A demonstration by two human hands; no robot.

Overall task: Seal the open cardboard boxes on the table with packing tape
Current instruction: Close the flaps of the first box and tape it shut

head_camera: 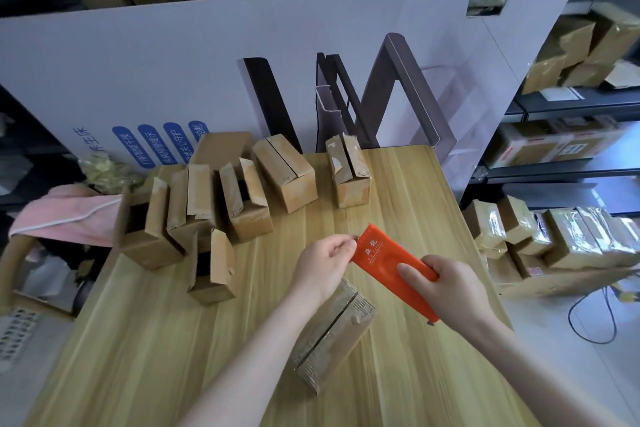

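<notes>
The head view looks down on a pale wooden table [415, 191]. Above its middle the right hand [446, 288] grips an orange tape cutter [384, 260], its fingers [408, 270] curled round the lower half and the thumb laid across the printed face. The cutter slants up and to the left, clear of the table. At its far end the left hand [323, 262] pinches the upper corner between thumb and bent fingers [341, 246]; whether a strip of tape sits in that pinch I cannot tell. Beneath the left forearm lies the nearest box [332, 333], flat on the table near the viewer, its two top flaps folded down and meeting along a dark seam. Farther back, the open boxes [249, 204] stand in a loose row across the left and middle of the table, most with flaps sticking up, patched with scraps of old tape. One small box [214, 267] stands in front of that row, flaps raised. Another box [348, 170] stands apart at the right end of the row. Behind the table leans a large white printed cardboard sheet [173, 62]. A pink cloth [65, 215] lies off the left edge, and shelves [554, 177] on the right carry wrapped parcels [561, 146].
</notes>
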